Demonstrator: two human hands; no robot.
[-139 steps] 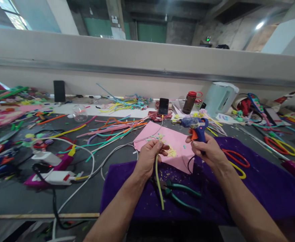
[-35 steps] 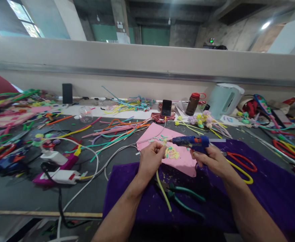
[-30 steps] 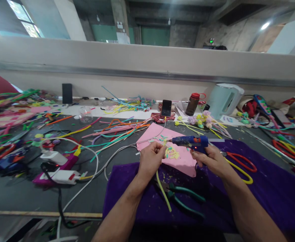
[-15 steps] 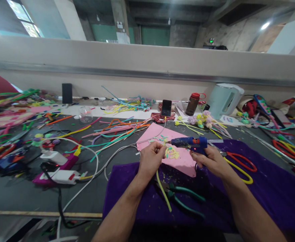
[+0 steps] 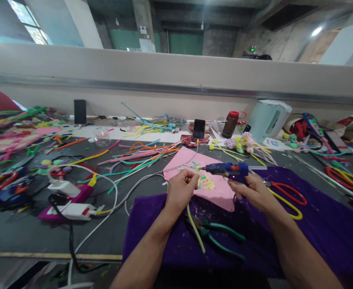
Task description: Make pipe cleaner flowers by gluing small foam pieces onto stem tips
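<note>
I have a blue glue gun (image 5: 229, 169) in my right hand (image 5: 253, 190), fingers wrapped round its handle, the barrel lying level with the nozzle aimed left toward my other hand. A small red light glows on its side. No brand or lettering on the gun is readable from here.

My left hand (image 5: 180, 188) is pinched shut on the top end of a yellow-green pipe cleaner (image 5: 195, 228), which hangs down from the fist and trails toward me over the purple cloth (image 5: 315, 228). The nozzle tip sits just beside that pinch, very near the fingertips; I cannot tell whether it touches the stem.

Directly beyond both hands lies a pink foam sheet (image 5: 188, 158) strewn with yellow and green snippets. Below the left hand, on the cloth, rest green-handled pliers (image 5: 221, 237). To the right of the gun hand lie scissors with red and yellow handles (image 5: 287, 196).

Further out past the pink sheet, a phone (image 5: 198, 129) stands propped, its screen dark, next to a brown bottle with a red cap (image 5: 230, 123) and a pale kettle (image 5: 268, 117). A sheaf of coloured pipe cleaners (image 5: 140, 154) lies left of the sheet. Far left of my grip sits a white power strip (image 5: 70, 208) with cables. Nothing printed on any of these can be made out.
</note>
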